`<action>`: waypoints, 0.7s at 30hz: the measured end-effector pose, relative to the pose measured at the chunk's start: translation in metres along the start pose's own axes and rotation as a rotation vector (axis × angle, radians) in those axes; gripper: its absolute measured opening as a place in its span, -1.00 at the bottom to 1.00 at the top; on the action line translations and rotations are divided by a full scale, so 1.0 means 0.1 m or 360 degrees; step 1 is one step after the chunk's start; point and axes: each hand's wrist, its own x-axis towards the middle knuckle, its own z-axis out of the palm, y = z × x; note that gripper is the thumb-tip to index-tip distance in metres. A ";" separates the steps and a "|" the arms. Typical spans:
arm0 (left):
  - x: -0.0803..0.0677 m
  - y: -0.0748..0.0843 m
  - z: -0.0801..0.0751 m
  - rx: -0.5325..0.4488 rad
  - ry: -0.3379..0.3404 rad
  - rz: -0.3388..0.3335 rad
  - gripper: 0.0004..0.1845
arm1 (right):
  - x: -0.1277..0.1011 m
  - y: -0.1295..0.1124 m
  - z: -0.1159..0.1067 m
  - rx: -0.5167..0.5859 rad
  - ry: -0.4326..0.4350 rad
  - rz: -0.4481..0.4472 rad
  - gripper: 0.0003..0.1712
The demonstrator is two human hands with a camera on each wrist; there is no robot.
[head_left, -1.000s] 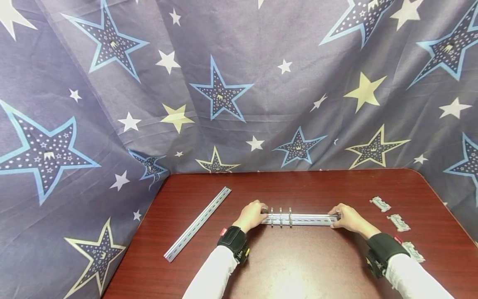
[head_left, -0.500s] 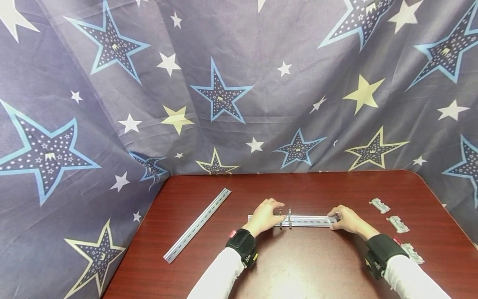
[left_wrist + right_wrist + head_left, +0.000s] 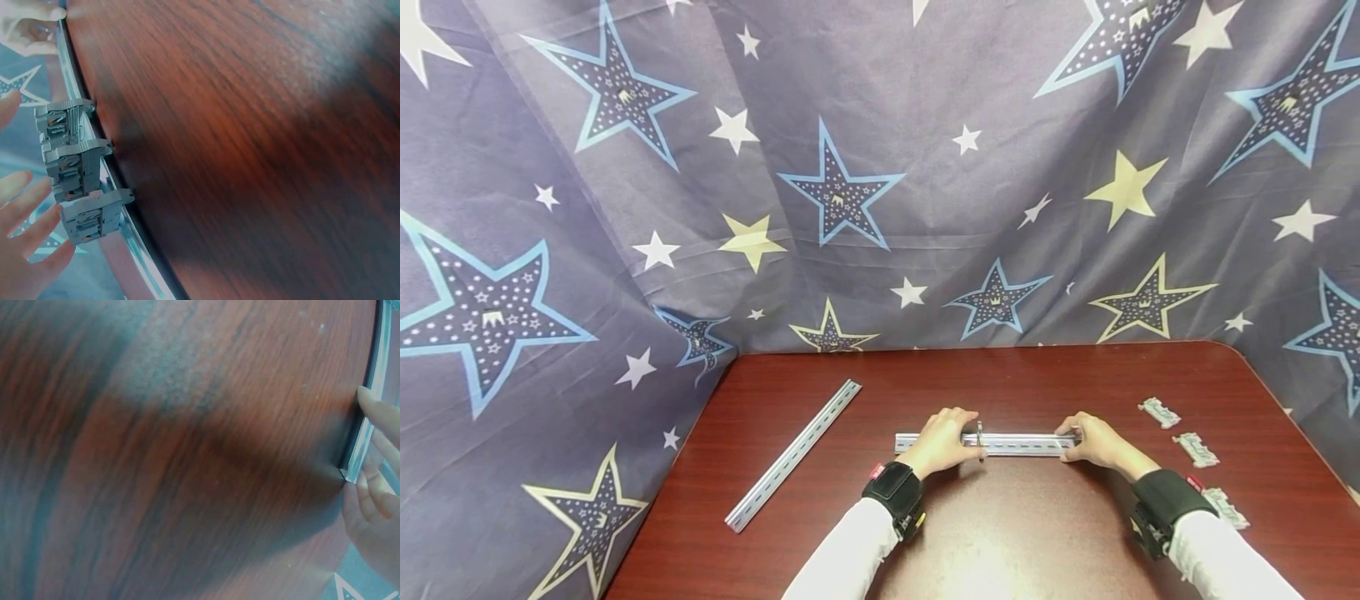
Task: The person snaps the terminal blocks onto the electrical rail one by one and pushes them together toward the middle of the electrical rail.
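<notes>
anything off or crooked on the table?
Nothing damaged or spilled. The spare rail lies at a slant on the table's left side, while the held rail runs straight across. Three loose clips sit scattered on the right.

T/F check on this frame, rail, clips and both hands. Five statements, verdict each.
1. The right hand holds the right end of the rail. True.
2. Three grey clips sit on the rail by the left hand. True.
3. The second rail lies to the right of the hands. False: it lies at an angle on the left part of the table.
4. Loose clips lie on the table at the right. True.
5. The left hand is lifted clear of the rail. False: it rests over the rail at the clips.
</notes>
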 end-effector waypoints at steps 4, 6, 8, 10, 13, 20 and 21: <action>0.02 0.00 0.02 0.0005 -0.0031 0.0003 -0.35 | 0.00 -0.01 0.00 -0.0002 -0.0009 0.0002 -0.66; 0.03 0.00 0.03 0.0003 -0.0045 -0.0002 -0.35 | 0.00 -0.01 0.00 -0.0004 -0.0007 0.0001 -0.66; 0.04 0.00 0.04 0.0002 -0.0066 -0.0010 -0.35 | 0.00 0.00 0.00 0.0001 -0.0002 0.0000 -0.65; 0.05 -0.01 0.05 -0.0002 -0.0084 -0.0018 -0.34 | 0.00 0.00 0.00 0.0003 0.0001 -0.0001 -0.65; 0.07 -0.01 0.06 0.0000 -0.0112 -0.0029 -0.36 | 0.00 0.00 0.00 0.0000 0.0002 0.0002 -0.65; 0.12 -0.02 0.08 0.0015 -0.0091 -0.0004 -0.42 | 0.01 0.02 0.01 -0.0010 0.0006 -0.0010 -0.65; 0.13 -0.03 0.08 0.0013 -0.0086 0.0001 -0.43 | 0.01 0.03 0.01 -0.0012 0.0006 -0.0015 -0.65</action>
